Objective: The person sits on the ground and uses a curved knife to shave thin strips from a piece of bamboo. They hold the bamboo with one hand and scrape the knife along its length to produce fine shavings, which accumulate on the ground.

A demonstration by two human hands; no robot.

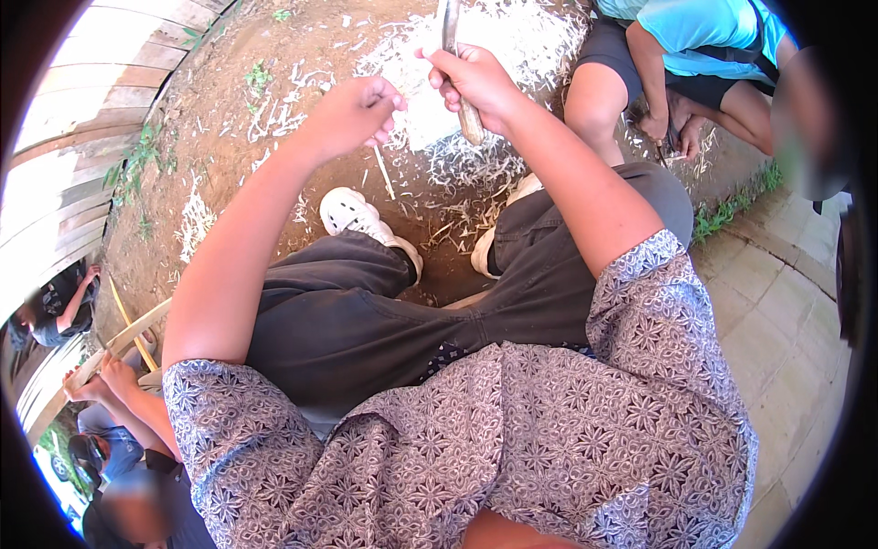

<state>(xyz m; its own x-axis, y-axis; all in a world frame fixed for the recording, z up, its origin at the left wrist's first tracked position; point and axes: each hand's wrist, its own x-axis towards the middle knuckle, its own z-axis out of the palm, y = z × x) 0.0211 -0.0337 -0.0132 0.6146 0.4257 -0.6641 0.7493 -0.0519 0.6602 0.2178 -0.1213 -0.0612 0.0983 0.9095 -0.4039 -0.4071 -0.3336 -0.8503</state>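
Note:
My right hand (477, 84) is closed around a brown wooden handle (470, 125), its lower end poking out below my fist. The tool's narrow upper part runs past the top edge, so its kind does not show. To the left, my left hand (358, 112) is raised with its fingers curled inward. A thin pale wood strip (385, 174) slants down from beneath those fingers; the pinch itself is partly hidden. Both hands are held out above my knees, apart from each other. Behind them a bright heap of pale shavings (512, 55) covers the ground.
Between my feet, white clogs (352, 212) stand on brown soil. At the right a person in a light blue shirt (700, 32) crouches close by, hands low. Board planks (82, 137) line the left. People at lower left handle a long wooden piece (137, 325). Paving (777, 320) lies right.

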